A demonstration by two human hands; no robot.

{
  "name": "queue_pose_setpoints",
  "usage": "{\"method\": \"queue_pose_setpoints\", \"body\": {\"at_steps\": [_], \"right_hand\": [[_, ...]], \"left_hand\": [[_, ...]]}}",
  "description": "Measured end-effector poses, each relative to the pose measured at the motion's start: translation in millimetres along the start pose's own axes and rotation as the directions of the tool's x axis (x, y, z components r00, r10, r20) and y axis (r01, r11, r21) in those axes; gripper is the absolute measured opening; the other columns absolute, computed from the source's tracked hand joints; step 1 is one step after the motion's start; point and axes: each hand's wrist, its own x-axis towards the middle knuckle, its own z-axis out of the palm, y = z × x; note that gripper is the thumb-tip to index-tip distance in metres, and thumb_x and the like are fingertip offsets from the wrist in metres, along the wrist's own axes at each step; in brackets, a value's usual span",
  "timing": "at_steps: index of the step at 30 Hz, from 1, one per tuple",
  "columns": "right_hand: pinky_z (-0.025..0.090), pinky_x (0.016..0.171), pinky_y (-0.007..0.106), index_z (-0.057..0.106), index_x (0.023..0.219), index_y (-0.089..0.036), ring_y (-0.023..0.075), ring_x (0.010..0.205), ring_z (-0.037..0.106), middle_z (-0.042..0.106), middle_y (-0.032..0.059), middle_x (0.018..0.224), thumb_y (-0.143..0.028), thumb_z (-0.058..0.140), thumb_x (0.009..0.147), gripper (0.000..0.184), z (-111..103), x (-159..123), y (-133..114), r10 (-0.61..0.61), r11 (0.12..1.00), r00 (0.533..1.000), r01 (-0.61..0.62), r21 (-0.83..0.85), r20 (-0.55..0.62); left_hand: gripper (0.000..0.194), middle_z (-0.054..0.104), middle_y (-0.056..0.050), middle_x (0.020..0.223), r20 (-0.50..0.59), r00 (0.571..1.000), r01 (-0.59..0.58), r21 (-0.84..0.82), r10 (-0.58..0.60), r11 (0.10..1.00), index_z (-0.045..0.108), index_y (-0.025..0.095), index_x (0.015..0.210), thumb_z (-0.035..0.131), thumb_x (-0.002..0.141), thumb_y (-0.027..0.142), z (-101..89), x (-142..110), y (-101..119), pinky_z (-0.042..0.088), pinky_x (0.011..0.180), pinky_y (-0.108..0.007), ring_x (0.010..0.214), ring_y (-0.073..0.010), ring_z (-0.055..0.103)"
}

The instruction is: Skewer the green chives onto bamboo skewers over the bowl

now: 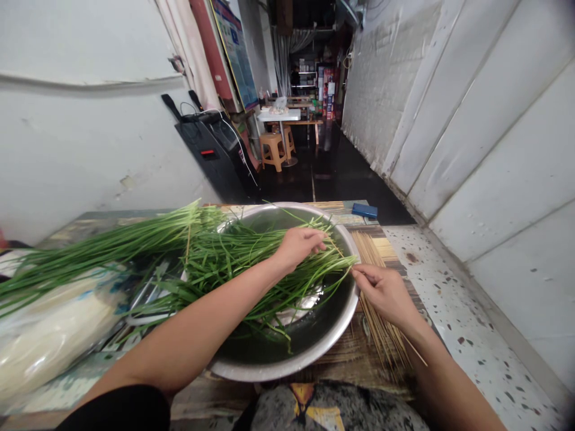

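A wide metal bowl [291, 371] stands in front of me, heaped with long green Chinese chives [233, 254]. Over their pale stem ends, my left hand [299, 246] is closed with curled fingers; its grip on the stems is partly hidden. At the bowl's right rim my right hand [381, 290] pinches a thin bamboo skewer [417, 352]. One end sticks out across the right wrist, and the line of the stick runs toward the chive stems. Beneath this hand lies a spread of loose bamboo skewers [375, 329] on the wooden table [341, 365].
Another bundle of chives [117, 239] lies left of the bowl, above a clear plastic bag [67, 323] of something pale. A small blue box [364, 211] sits at the table's far edge. Beyond are a black machine [215, 149], a stool [272, 149] and a white table [287, 115].
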Motion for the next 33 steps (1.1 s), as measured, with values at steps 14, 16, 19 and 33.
{"method": "queue_pose_setpoints", "body": {"at_steps": [14,16,19,33], "right_hand": [[0.040,0.054,0.022,0.066,0.076,-0.017,0.0131,0.058,0.057,0.063,-0.0008,0.063,-0.027,0.044,0.085,0.026,0.6,-0.4,0.9,-0.001,1.000,1.000,0.001,-0.007,0.002],[0.040,0.054,0.022,0.066,0.076,-0.017,0.0132,0.058,0.057,0.064,-0.0008,0.064,-0.027,0.044,0.085,0.026,0.3,-0.1,0.5,-0.005,1.000,1.000,0.005,-0.008,0.004],[0.040,0.055,0.022,0.066,0.077,-0.017,0.0135,0.059,0.058,0.064,-0.0005,0.065,-0.027,0.044,0.085,0.025,0.5,0.0,0.3,-0.005,1.000,1.000,0.005,-0.011,0.004],[0.038,0.053,0.022,0.064,0.075,-0.016,0.0131,0.056,0.055,0.062,-0.0005,0.062,-0.027,0.043,0.086,0.026,1.6,-0.5,-0.6,0.008,1.000,1.000,-0.008,0.001,0.017]], "left_hand": [[0.021,0.066,-0.005,0.064,-0.010,1.000,0.009,0.001,-0.009,1.000,0.070,0.009,0.082,0.059,0.072,0.024,1.0,-1.4,1.1,0.038,0.049,-0.019,0.050,-0.0073,0.048],[0.021,0.066,-0.005,0.064,-0.008,1.000,0.005,-0.003,-0.005,1.000,0.070,0.009,0.083,0.060,0.072,0.024,1.2,-1.4,0.9,0.038,0.050,-0.019,0.050,-0.0071,0.048],[0.021,0.066,-0.005,0.064,-0.013,1.000,0.009,-0.002,-0.009,1.000,0.070,0.008,0.083,0.060,0.072,0.024,1.5,-1.3,1.1,0.039,0.050,-0.019,0.049,-0.0070,0.048],[0.021,0.067,-0.005,0.065,-0.051,0.999,-0.004,0.053,0.007,0.999,0.072,0.010,0.080,0.061,0.071,0.025,2.1,-2.8,2.2,0.039,0.051,-0.021,0.051,-0.0087,0.050]]}}
